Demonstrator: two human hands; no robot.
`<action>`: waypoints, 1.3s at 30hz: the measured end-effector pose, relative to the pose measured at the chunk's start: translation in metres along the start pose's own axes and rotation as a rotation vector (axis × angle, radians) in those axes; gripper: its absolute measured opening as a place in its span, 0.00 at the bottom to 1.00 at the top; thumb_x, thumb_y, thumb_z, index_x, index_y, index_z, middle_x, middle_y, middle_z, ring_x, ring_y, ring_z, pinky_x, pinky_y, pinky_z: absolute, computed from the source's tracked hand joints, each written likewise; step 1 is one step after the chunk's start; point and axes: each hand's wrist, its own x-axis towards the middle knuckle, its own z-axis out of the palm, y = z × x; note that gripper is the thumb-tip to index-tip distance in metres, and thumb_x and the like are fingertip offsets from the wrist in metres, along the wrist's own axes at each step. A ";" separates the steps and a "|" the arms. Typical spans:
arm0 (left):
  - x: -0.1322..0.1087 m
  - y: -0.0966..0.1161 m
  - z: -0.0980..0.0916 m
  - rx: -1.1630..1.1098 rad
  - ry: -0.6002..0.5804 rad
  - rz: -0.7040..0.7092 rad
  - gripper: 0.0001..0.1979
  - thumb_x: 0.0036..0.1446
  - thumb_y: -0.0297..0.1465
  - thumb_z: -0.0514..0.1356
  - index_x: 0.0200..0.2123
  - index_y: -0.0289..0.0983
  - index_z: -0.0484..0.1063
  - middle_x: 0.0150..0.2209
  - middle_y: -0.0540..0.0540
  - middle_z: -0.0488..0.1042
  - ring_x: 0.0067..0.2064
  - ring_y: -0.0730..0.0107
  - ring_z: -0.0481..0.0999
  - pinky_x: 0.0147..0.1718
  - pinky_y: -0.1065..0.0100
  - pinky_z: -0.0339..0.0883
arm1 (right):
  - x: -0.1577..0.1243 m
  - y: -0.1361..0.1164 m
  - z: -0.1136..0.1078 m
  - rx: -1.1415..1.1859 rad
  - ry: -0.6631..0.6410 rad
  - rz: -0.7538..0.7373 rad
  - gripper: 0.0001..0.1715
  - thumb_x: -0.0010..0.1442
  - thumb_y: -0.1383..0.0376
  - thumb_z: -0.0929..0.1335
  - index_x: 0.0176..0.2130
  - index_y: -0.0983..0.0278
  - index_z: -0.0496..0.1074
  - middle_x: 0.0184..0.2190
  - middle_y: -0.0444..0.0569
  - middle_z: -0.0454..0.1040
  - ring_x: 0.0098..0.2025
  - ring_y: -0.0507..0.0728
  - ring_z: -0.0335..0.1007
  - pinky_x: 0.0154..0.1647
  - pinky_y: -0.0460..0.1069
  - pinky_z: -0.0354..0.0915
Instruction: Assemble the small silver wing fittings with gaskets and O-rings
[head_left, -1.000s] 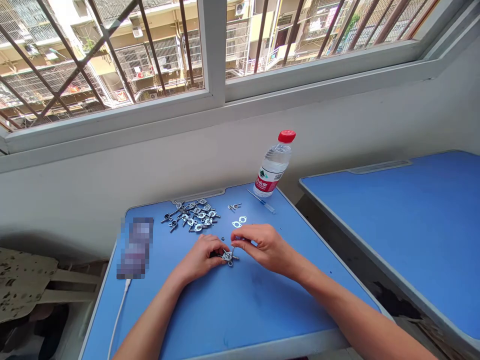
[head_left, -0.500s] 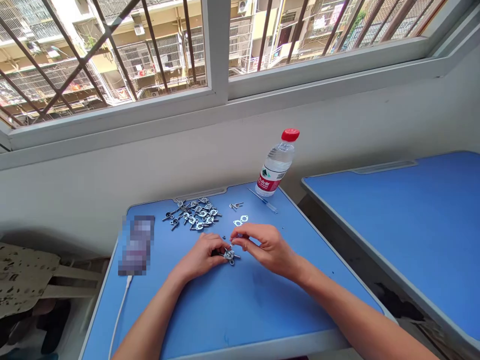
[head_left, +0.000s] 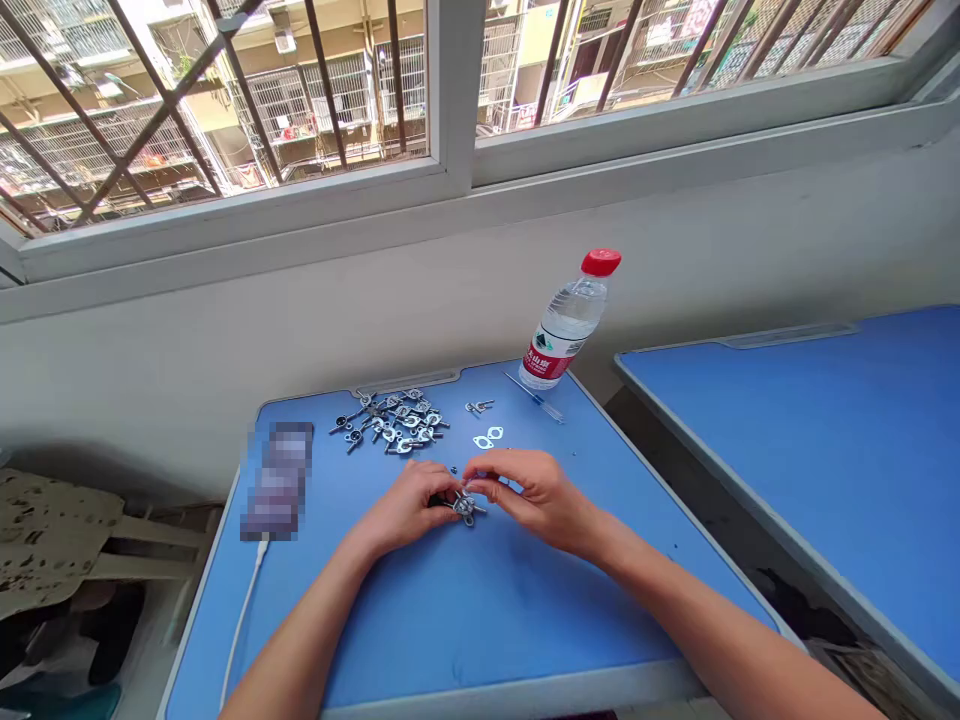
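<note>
My left hand and my right hand meet over the middle of a blue desk. Between them sits a small silver metal part. My left fingers are curled and pinch its left side. My right thumb and forefinger are pinched just above its right side, on something too small to make out. A pile of several similar metal parts lies farther back. Two flat metal plates and one separate part lie behind my right hand.
A water bottle with a red cap stands at the desk's back right, a thin clear rod beside it. A blurred phone with a white cable lies left. A second blue desk stands right, across a gap.
Both hands stay on the small part; my right fingers have closed in nearer to it. The view has shifted a little to the left.
</note>
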 end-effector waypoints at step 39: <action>-0.001 0.002 0.003 0.018 0.021 0.005 0.05 0.58 0.24 0.64 0.32 0.37 0.72 0.35 0.51 0.76 0.42 0.64 0.72 0.46 0.64 0.56 | -0.004 0.000 0.018 -0.165 0.088 -0.189 0.13 0.70 0.68 0.60 0.52 0.63 0.67 0.35 0.50 0.78 0.34 0.54 0.74 0.35 0.47 0.69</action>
